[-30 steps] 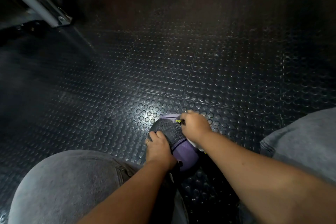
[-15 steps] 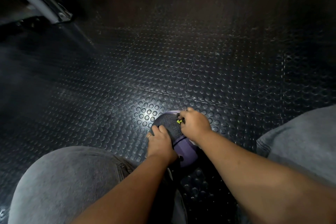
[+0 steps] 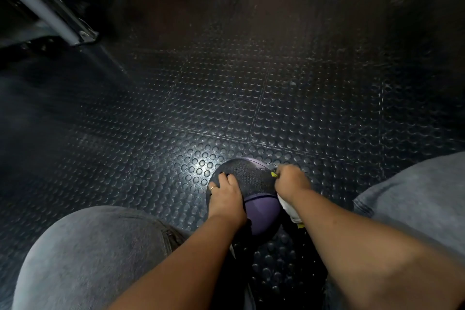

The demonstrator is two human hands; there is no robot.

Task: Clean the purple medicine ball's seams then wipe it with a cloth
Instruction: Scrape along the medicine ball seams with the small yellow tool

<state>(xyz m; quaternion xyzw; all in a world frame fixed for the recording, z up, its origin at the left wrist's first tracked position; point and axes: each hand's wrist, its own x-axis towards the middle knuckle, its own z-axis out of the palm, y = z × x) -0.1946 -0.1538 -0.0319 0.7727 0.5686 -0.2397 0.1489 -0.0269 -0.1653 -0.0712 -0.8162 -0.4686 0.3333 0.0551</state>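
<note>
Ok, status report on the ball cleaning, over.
Left hand rests on medicine ball. Right hand grips yellow tool at ball's right edge. Nothing in the way.

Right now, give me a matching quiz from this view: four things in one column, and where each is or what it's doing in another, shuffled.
Things:
1 left hand
2 right hand
3 white item
4 grey metal post

States:
A slants across the far upper left
B lies beneath the right wrist, beside the medicine ball
C rests on the ball's dark textured panel
D pinches a yellow-green tool at the ball's right edge

Pairs: 1-C, 2-D, 3-B, 4-A
</note>
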